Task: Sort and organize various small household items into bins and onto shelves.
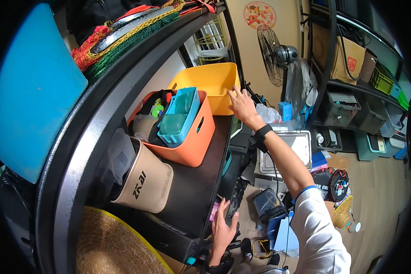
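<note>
My right hand (242, 106) reaches up and forward, its fingers pressed flat against the front wall of a yellow plastic bin (212, 82) on a dark shelf (194, 187). A black band sits on that wrist. My left hand (223, 228) rests low on the front edge of the same shelf, fingers spread, holding nothing. Beside the yellow bin stands an orange bin (194, 144) with a teal lidded box (180, 116) and other small items inside it.
A beige bucket (146, 182) with clear containers lies left of the orange bin. A woven straw hat (109, 242) sits below. A standing fan (276, 55), black shelving (351, 91) with boxes, and cluttered bags and cases cover the floor at right.
</note>
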A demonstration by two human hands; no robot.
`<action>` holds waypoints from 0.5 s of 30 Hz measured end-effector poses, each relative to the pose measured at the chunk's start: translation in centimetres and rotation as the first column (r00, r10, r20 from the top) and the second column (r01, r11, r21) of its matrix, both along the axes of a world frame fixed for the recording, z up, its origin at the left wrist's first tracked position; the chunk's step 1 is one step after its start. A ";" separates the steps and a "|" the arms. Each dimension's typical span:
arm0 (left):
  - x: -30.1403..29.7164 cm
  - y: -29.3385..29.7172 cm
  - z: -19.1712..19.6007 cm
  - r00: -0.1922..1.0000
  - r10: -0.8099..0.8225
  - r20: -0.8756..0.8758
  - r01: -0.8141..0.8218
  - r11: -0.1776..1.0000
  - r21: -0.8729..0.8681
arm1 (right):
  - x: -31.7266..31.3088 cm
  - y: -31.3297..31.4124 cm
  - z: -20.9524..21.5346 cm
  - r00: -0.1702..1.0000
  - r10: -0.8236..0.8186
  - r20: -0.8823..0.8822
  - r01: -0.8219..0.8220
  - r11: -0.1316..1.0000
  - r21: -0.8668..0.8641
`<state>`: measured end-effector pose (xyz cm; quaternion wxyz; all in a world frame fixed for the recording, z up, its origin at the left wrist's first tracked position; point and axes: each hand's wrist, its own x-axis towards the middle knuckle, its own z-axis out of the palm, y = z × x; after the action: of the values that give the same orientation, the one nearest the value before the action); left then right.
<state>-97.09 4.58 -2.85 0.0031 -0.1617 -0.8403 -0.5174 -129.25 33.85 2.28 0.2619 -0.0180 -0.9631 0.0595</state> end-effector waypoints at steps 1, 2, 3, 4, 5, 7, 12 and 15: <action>0.0 -0.3 -0.2 1.000 0.009 0.010 -0.008 1.000 -0.024 | 1.2 -0.9 1.2 0.997 -0.027 0.066 0.028 1.000 -0.012; 0.0 -0.6 -0.5 1.000 0.016 0.018 -0.015 0.999 -0.047 | 1.2 -1.3 0.7 0.997 -0.024 0.067 0.025 1.000 -0.015; -0.1 -0.8 -1.2 1.000 0.009 -0.006 -0.010 0.998 -0.065 | 1.2 -1.6 0.3 0.996 -0.032 -0.080 0.040 0.994 0.102; 0.2 -0.4 -1.2 1.000 -0.003 -0.006 0.003 0.998 -0.060 | 1.5 -1.0 0.1 0.974 -0.035 -0.226 0.087 0.971 0.222; 0.5 0.0 -1.0 1.000 -0.025 0.016 0.026 0.999 -0.044 | 1.9 -0.3 -0.1 0.966 -0.036 -0.256 0.099 0.966 0.239; 1.1 0.5 -0.9 0.998 -0.046 0.036 0.047 0.999 -0.016 | 2.8 0.5 -0.2 0.988 -0.003 -0.155 0.030 0.985 0.168; 3.0 -0.1 -1.5 0.996 -0.083 0.020 0.083 0.996 -0.031 | 7.5 2.2 -0.9 0.986 0.165 -0.040 -0.169 0.978 -0.124; 4.2 0.9 -0.6 0.994 -0.111 0.012 0.111 0.993 -0.037 | 12.6 4.7 -1.1 0.978 0.168 -0.122 -0.181 0.978 -0.103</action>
<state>-92.86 5.51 -3.44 -0.0329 -0.2056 -0.8397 -0.5016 -116.65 38.57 1.14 0.3082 0.0552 -0.9397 0.1379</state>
